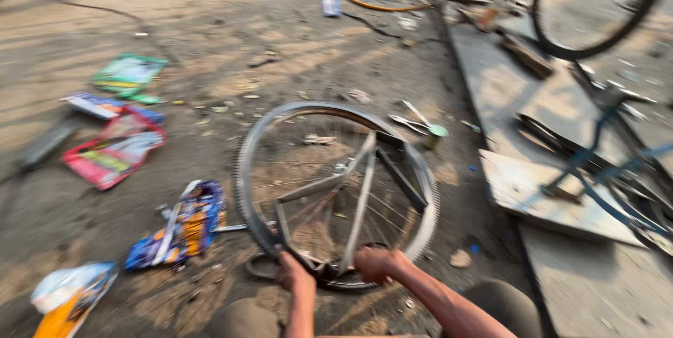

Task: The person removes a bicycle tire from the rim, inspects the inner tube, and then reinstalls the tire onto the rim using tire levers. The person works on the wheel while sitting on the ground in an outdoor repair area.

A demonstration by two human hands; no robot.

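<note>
Both my hands, left (294, 275) and right (375, 264), clamp the near rim of the grey-tyred spoked bicycle wheel (336, 191). Stiff, fairly light; hold rim, spokes likely bend.

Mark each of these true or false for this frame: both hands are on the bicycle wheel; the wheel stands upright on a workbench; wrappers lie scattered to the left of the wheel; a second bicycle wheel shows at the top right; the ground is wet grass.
1. Both hands are on the bicycle wheel. True: the left hand and the right hand grip its near rim.
2. The wheel stands upright on a workbench. False: it lies on the dirt ground with a metal frame across it.
3. Wrappers lie scattered to the left of the wheel. True: colourful wrappers litter the dirt there.
4. A second bicycle wheel shows at the top right. True.
5. The ground is wet grass. False: it is dry, dusty dirt.
</note>
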